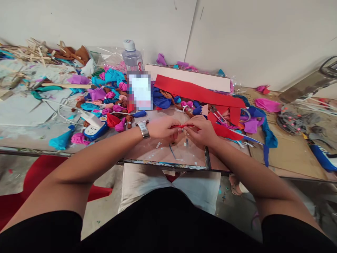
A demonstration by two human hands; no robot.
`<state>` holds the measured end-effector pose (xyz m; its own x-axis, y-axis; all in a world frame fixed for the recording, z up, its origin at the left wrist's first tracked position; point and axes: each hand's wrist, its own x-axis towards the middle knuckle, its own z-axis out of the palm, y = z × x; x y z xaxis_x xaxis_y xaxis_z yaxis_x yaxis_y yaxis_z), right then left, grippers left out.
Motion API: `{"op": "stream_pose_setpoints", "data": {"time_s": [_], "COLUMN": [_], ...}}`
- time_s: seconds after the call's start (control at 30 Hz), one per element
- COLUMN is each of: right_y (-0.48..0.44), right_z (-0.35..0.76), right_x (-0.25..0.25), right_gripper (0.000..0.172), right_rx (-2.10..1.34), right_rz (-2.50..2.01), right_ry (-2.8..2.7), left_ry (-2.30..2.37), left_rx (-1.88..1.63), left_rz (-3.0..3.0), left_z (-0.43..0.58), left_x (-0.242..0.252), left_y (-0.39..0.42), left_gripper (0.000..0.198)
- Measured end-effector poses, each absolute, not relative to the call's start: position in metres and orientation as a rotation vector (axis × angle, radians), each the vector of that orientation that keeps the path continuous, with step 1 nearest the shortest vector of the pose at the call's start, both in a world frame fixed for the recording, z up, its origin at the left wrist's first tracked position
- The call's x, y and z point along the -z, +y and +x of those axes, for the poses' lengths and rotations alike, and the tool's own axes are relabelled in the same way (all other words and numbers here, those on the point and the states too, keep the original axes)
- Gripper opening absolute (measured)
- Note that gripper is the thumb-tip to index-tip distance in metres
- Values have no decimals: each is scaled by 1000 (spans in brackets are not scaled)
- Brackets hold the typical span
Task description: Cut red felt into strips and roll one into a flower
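Observation:
My left hand (163, 128), with a metal watch (143, 129) on its wrist, pinches one end of a thin rolled strip of red fabric (181, 125). The other end is between the fingers of my right hand (201, 130). Both hands meet just above the table's front edge, fingertips almost touching. Behind them, a long flat piece of red fabric (197, 90) leans over a white box (189, 78). Scissors (219, 115) lie on red scraps to the right of my right hand. Small fabric bundles (107, 95) in pink, blue, brown and purple heap up on the left.
A phone with a lit screen (140, 92) stands before a plastic bottle (132, 58). A power strip (96, 128) with a white plug lies left. Green-handled pliers (47, 92) and wooden sticks (31, 52) are farther left. Cardboard (289, 147) covers the right side. A red stool (39, 175) stands below.

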<state>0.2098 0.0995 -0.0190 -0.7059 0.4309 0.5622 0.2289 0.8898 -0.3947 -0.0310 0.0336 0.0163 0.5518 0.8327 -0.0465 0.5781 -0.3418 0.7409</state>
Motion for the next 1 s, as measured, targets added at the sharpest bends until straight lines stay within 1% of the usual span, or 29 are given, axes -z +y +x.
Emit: {"op": "stream_pose_setpoints", "data": {"time_s": [0.17,0.33,0.5,0.63,0.73,0.9,1.0], "right_y": [99,99,100,100,100,100,99], "right_z": [209,209,208,209,212,216,216], "right_x": [19,19,19,17,14,9,8], "right_gripper": [32,27,26,19,14,15,14], "right_rx": [-421,-395,-377,-293,-228,-198,-195], "right_rz": [-473,-443,-445,-384,-327,-351,-356], "right_ry": [-2371,-2304,-2297,-2311,-2335,-2397,-2397], "left_ry": [1131,1093,970,842,781,757,786], "left_rx": [-413,-432,-499,-478,-460,-501,-508], "left_rz": [2026,1955,1667,1491,1390,1294,1353], "left_z": [-31,-30,-30,-33,-35,-35,-33], "left_x": [-19,-21,-13,-14,-19,-27,-27], "left_y": [32,30,32,34,34,32,32], "left_gripper": [25,24,21,20,24,41,42]}}
